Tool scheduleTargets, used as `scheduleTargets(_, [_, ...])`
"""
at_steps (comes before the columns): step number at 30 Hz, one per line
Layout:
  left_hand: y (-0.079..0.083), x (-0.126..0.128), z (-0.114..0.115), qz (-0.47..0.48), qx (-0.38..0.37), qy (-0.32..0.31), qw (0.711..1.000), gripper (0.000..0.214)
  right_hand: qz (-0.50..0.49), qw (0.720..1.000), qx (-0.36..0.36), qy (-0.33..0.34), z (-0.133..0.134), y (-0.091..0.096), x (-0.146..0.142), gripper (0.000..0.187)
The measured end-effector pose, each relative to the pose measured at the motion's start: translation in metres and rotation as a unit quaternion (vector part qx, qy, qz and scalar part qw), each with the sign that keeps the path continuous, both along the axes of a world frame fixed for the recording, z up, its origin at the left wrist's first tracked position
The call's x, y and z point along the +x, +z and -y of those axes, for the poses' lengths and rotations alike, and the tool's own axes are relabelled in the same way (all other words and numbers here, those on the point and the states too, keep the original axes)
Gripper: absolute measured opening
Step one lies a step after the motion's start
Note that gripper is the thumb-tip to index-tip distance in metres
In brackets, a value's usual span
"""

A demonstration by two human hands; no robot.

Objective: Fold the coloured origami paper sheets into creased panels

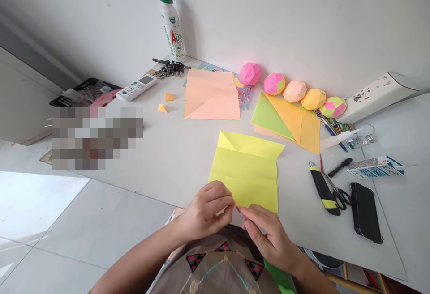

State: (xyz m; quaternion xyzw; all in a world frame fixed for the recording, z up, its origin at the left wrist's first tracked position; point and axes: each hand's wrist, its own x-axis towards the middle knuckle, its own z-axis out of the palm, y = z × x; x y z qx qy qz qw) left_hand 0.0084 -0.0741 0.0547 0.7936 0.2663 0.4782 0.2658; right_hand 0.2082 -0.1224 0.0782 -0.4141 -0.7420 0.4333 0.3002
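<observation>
A yellow sheet of paper with fold creases lies at the front of the table, its upper left corner folded over. My left hand is at the sheet's near edge, thumb and fingers pinched together; a tiny yellowish bit shows at the fingertips, too small to name. Close by on the right, my right hand points its index fingertip at that pinch, almost touching it. Its thumb stands apart from the index finger. Two small folded orange paper pieces, one behind the other, lie farther left.
Behind lie a peach sheet and green and orange sheets. Several faceted paper balls line the wall. On the right are a utility knife, scissors and a phone. A bottle and remote stand left.
</observation>
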Motion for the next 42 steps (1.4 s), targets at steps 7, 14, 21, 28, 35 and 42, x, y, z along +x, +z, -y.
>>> scheduleTargets(7, [0.000,-0.003,0.002,0.034,-0.069,-0.055,0.995,0.025,-0.019,0.999,0.027,-0.009,-0.002,-0.003,0.000,0.037])
scheduleTargets(14, [-0.005,0.002,0.005,0.021,-0.010,0.006,1.000,0.022,0.003,0.996,0.091,-0.012,-0.003,-0.002,-0.004,0.042])
scheduleTargets(21, [-0.004,-0.007,0.000,0.000,-0.003,0.085,0.996,0.017,0.009,0.995,0.094,0.007,-0.003,-0.005,-0.006,0.047])
scheduleTargets(28, [-0.041,-0.085,-0.039,-0.196,0.020,0.347,0.917,0.013,0.113,0.929,0.352,-0.012,-0.008,-0.008,0.000,0.054])
scheduleTargets(35, [-0.056,-0.110,-0.057,-0.227,0.036,0.448,0.864,0.012,0.126,0.899,0.418,-0.034,-0.012,0.001,-0.005,0.043])
scheduleTargets(42, [-0.055,-0.106,-0.053,-0.171,0.052,0.481,0.858,0.026,0.126,0.893,0.432,-0.029,-0.012,-0.002,-0.001,0.040])
